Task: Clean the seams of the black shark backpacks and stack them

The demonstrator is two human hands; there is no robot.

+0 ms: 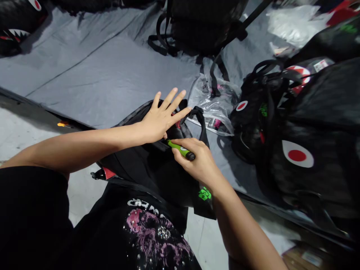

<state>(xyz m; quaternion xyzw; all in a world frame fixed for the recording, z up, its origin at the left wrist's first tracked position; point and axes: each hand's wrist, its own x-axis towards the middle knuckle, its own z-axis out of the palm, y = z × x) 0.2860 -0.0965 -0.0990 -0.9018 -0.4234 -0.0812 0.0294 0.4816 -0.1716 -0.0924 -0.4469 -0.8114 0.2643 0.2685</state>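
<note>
A black backpack (152,165) lies in front of me at the table's edge, with red bits and a green graphic on its strap. My left hand (163,118) rests over the bag, palm down, its fingers spread and its thumb close to the tip of a tool. That tool is slim, with a bright green handle (182,150) and a black end. My right hand (198,157) is closed around the handle, pointing it up and left at the bag. The tool's tip is too small and partly hidden to make out its kind.
A grey sheet (107,67) covers the table. Beyond the bag lies a clear plastic bag (215,107) with pink items inside. More black backpacks (303,138) with eye patches crowd the right, and another backpack (202,26) stands at the back.
</note>
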